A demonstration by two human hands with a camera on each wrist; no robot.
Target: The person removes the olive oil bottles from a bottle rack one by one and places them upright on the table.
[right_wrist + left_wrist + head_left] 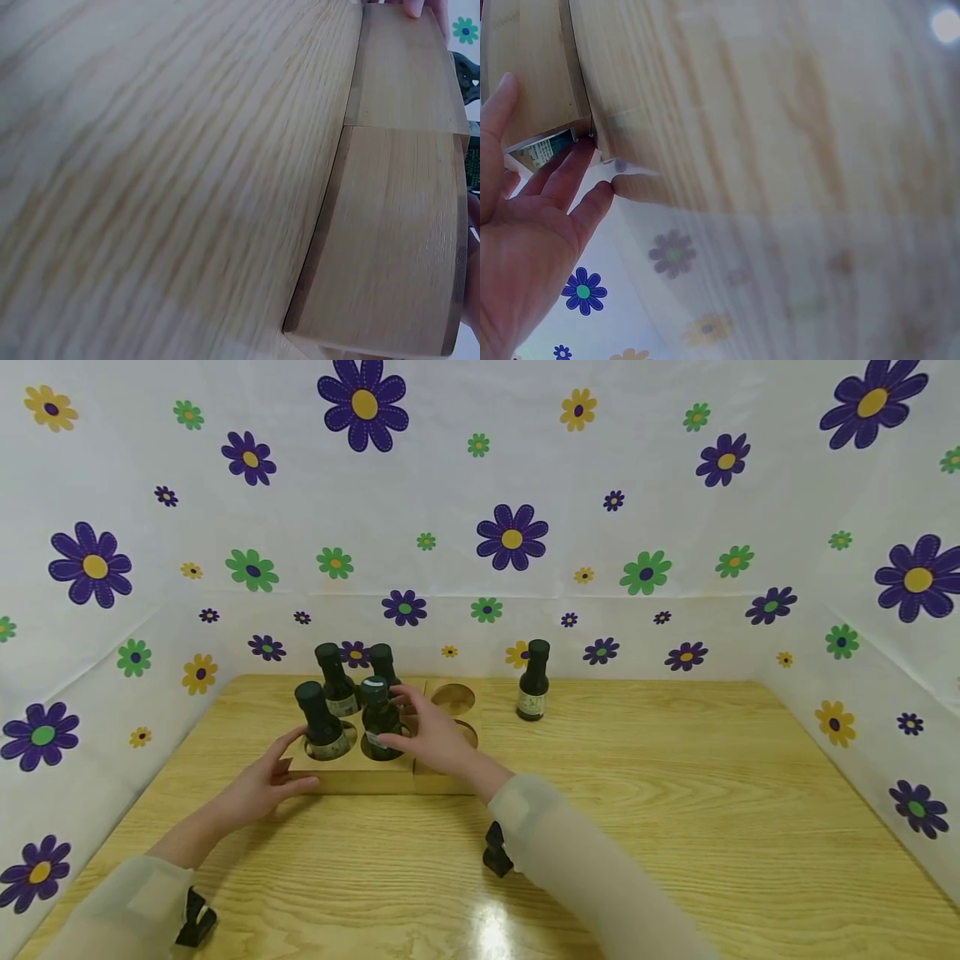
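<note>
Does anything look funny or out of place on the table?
Yes, a little: one bottle stands all alone on the table, while the other four bottles are in holes in the wooden holder, which has an empty hole. I can't see anything spilled or broken.

Dark bottles (380,718), yellowish grained table (637,777), white flower-patterned backdrop (427,485)

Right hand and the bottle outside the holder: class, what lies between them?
The head view shows the right end of the holder, then bare table.
</note>
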